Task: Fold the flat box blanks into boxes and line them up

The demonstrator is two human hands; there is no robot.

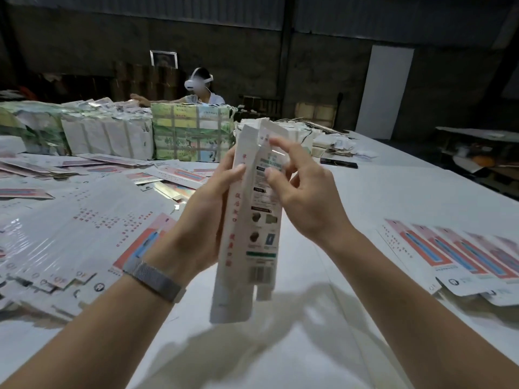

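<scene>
While you hold the box (247,220) upright over the middle of the table (379,197), the bare white surface runs from below your hands out toward 1 and 2 o'clock, as far as the table's far edge by the white panel (389,91). At 9 o'clock a wide spread of flat blanks (70,220) covers the table's left side, some of them overlapping. At 3 o'clock a row (460,256) of printed pieces lies side by side, each overlapping the next, near the right edge. At 11 and 12 o'clock wrapped bundles (157,133) stand in a line across the far side, with a second person (200,89) in a headset behind them. A dark flat phone-like thing (338,163) lies at 1 o'clock, just past the box's top.

Your left hand (205,220) grips the box on its left side about mid-height, thumb laid on the front edge and fingers wrapped behind; a mesh band (154,279) sits on that wrist. Your right hand (300,189) is at the upper part of the box, from the right, its fingers curled, with fingertips on the printed face just under the top flap (269,130); whether they pinch the card or only press it you cannot tell from here. The box's lower end, with its flaps hanging loose, reaches below both hands and is clear of the table.
</scene>
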